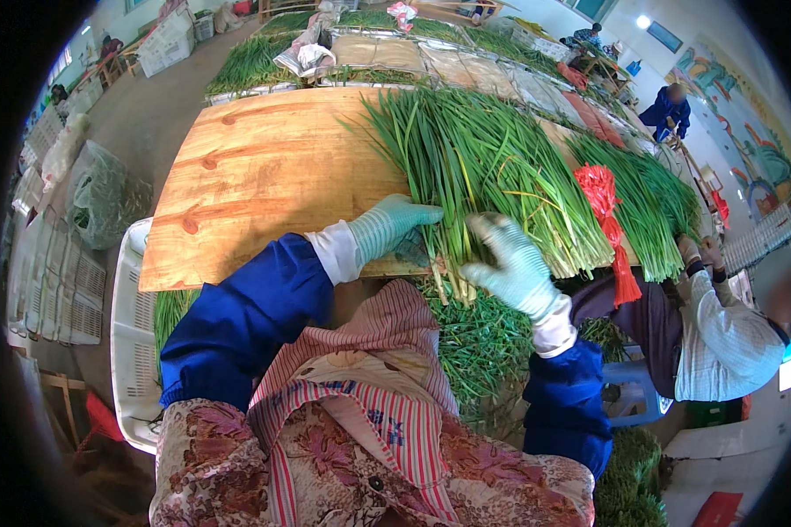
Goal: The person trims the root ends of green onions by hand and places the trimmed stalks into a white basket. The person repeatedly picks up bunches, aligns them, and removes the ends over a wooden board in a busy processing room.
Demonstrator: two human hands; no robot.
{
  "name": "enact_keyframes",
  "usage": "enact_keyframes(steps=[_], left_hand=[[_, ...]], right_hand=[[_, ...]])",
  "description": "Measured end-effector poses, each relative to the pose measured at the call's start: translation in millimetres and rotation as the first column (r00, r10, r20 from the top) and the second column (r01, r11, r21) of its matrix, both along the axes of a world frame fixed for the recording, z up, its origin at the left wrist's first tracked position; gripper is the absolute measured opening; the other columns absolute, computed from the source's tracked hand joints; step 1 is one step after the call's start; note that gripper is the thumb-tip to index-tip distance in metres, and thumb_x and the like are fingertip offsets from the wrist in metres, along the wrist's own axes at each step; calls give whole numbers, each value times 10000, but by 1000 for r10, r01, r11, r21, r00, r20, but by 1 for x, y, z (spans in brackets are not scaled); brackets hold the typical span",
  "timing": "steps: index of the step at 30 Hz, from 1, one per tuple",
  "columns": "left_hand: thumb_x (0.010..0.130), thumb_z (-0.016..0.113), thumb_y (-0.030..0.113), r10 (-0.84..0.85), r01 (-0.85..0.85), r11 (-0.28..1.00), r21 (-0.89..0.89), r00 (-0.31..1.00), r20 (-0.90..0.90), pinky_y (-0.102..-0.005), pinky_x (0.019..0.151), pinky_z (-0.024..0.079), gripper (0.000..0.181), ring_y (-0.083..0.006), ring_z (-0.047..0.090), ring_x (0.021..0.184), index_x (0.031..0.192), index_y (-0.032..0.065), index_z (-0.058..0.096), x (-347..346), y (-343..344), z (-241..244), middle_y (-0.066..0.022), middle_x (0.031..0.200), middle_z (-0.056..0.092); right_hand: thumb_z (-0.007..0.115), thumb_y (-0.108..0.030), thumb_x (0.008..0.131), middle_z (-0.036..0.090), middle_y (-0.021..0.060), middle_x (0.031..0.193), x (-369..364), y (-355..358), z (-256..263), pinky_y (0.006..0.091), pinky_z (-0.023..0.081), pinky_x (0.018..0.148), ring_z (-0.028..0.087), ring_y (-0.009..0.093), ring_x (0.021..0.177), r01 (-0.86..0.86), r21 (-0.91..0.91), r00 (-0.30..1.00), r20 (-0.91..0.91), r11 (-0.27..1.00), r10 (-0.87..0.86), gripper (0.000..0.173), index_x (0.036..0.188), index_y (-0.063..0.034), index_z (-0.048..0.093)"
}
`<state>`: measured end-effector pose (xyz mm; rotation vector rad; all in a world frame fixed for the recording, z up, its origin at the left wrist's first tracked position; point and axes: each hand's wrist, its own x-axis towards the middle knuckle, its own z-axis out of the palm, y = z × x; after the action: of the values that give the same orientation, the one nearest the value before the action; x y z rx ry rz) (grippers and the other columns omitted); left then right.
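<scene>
My left hand (395,227), in a pale green-striped knit glove, holds a small bunch of garlic chives (460,257) at the near edge of a wooden board (270,158). Its thumb lies over the stalks and its fingers curl underneath. The pale stalk ends hang past the board's edge. Just right of that bunch is my right hand (517,260), gloved alike, thumb and fingers apart; nothing shows in its grasp. A large pile of chives (534,184) covers the board's right half, leaves pointing away and pale ends toward me.
Red plastic ties (606,230) hang beside the pile. To the right, a person (725,342) handles another chive heap (646,197). Loose green leaves (484,349) lie below the board. A white plastic crate (135,336) stands at left; more chives (254,62) lie beyond the board.
</scene>
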<state>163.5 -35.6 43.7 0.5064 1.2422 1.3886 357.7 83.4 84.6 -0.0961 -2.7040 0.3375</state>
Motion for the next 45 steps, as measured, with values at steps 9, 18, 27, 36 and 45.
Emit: enact_keyframes(steps=[9,18,27,36,45], left_hand=[[840,636,301,-91,39,984,-174,948,-304,-341,437,521,349,-228,622,497,914,-39,619,-22,-24,8,-139,688,647],[837,591,243,386,95,915,392,73,-919,-372,732,522,264,-291,626,842,1050,90,622,-8,-45,9,-138,975,626],[763,599,278,199,340,935,99,-276,-940,-460,968,379,355,-316,507,1091,1076,114,618,-13,-52,-12,-108,1118,574],[754,609,234,213,288,944,162,-158,-964,-454,990,356,285,-311,540,1036,1001,99,649,-12,-60,-12,-107,1049,614],[781,602,228,199,158,972,174,-158,-967,-479,1011,339,241,-301,561,990,977,94,646,-13,-79,-1,-98,1007,618]], right_hand=[[686,-133,750,596,195,939,18,47,-27,360,486,726,600,336,834,280,-193,933,-176,940,-314,359,1069,2,591],[589,-69,738,607,206,931,2,41,-36,415,510,703,605,372,774,362,55,926,-139,931,-352,344,1082,-44,588],[593,-41,739,608,185,917,9,59,-33,408,496,706,598,355,799,507,40,835,-270,861,-479,272,1004,-84,639],[704,-141,678,593,158,996,-25,-27,1,396,482,763,572,336,860,19,241,994,-108,970,7,299,957,-57,639],[631,12,754,594,84,764,-30,35,-50,303,462,654,554,199,667,118,-529,833,-408,840,-374,72,782,-31,580]])
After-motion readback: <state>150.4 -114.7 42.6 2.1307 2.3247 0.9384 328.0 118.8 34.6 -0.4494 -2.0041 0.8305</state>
